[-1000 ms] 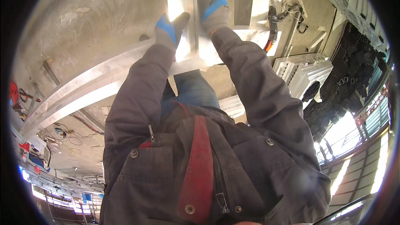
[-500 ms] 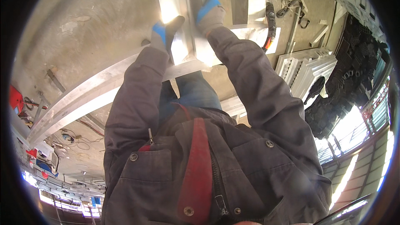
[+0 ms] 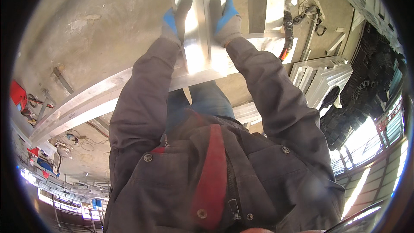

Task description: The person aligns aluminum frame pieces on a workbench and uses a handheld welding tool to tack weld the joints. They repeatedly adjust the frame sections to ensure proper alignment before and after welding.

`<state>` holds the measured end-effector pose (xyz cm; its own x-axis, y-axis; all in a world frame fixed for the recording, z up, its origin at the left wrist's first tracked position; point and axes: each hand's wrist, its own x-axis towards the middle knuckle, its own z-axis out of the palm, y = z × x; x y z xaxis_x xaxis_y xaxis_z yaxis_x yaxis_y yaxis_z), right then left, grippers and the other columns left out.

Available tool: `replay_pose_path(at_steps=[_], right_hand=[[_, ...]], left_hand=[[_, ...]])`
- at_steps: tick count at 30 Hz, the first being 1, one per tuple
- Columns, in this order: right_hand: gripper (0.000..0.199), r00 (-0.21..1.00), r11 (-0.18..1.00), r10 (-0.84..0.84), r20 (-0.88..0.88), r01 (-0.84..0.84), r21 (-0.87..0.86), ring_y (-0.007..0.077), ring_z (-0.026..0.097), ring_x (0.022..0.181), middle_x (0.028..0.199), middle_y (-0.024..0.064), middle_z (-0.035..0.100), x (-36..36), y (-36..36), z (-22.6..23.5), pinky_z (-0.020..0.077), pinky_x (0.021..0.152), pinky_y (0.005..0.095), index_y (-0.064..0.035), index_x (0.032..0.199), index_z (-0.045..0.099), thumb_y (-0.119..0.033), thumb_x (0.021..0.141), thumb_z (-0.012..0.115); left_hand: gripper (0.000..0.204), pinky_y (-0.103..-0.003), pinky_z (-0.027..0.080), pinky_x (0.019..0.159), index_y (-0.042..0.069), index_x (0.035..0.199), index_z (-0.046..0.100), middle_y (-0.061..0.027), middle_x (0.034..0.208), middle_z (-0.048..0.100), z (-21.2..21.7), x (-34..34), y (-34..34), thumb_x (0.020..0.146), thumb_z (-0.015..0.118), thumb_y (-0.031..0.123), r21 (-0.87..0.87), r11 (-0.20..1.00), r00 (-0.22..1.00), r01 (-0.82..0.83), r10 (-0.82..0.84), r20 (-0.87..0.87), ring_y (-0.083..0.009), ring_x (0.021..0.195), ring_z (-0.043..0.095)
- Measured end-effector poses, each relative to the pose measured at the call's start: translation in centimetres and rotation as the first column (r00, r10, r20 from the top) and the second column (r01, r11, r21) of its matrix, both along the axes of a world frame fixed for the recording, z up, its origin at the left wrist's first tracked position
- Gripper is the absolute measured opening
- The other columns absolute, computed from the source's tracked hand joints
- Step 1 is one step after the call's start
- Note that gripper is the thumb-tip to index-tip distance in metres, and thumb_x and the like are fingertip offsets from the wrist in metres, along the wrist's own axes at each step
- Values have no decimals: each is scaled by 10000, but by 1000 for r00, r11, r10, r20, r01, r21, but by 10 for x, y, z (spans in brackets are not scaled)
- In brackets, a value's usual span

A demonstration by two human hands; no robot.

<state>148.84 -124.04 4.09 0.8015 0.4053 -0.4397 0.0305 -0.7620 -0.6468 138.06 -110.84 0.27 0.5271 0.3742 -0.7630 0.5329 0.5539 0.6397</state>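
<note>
A long shiny metal profile point(image 3: 196, 21) runs away from me, its near end resting on a pale metal beam point(image 3: 92, 87) that crosses in front of my legs. My left hand point(image 3: 176, 19), in a grey and blue work glove, grips the profile's left edge with the thumb on top. On the opposite edge my right hand point(image 3: 225, 19), gloved alike, holds on with its thumb also on the upper face. The fingers of both hands are mostly hidden beneath or beside the metal.
To the right, a dark cable bundle point(image 3: 288, 34) lies over a light metal piece. Beyond it are stacked metal profiles point(image 3: 321, 75) and a heap of black parts point(image 3: 366, 69). A red object point(image 3: 18, 95) stands far left, and thin cables point(image 3: 79, 140) lie on the floor.
The left hand has moved up along the profile to a place level with the right. In the picture, hands and profile now sit slightly further right.
</note>
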Motion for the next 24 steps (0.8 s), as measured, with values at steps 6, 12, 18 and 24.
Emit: replay_pose_path(at_steps=[6,12,18,24], right_hand=[[640,996,995,88,21,-87,-41,244,664,851,931,125,676,3,-4,-1,527,789,393,-33,1541,438,-401,1050,620],[684,998,998,58,25,-58,8,400,692,1136,1198,260,714,2,-1,0,512,982,461,-5,1544,424,-494,1074,514],[745,998,996,51,43,-53,67,406,681,1176,1261,287,692,2,-1,2,506,1024,459,36,1554,397,-522,1071,502],[776,986,990,18,-163,-41,-137,408,705,1108,1153,279,719,7,2,14,523,976,471,-12,1595,377,-553,1056,519]], left_hand=[[956,-431,353,1234,-66,1561,450,-199,1592,489,5,3,-6,940,733,604,-57,994,993,-98,101,53,-297,1471,465],[851,-404,476,1021,-24,1417,591,-127,1223,666,4,1,-4,955,647,689,76,995,991,66,-57,-120,-250,1138,603],[794,-382,566,926,-36,1393,593,-126,1255,668,-1,3,0,920,780,574,-243,964,994,-108,104,-31,-269,1043,689],[773,-456,460,1114,-65,1457,543,-166,1378,621,-11,-12,-8,939,772,461,-141,990,998,26,-33,-48,-290,1296,564]])
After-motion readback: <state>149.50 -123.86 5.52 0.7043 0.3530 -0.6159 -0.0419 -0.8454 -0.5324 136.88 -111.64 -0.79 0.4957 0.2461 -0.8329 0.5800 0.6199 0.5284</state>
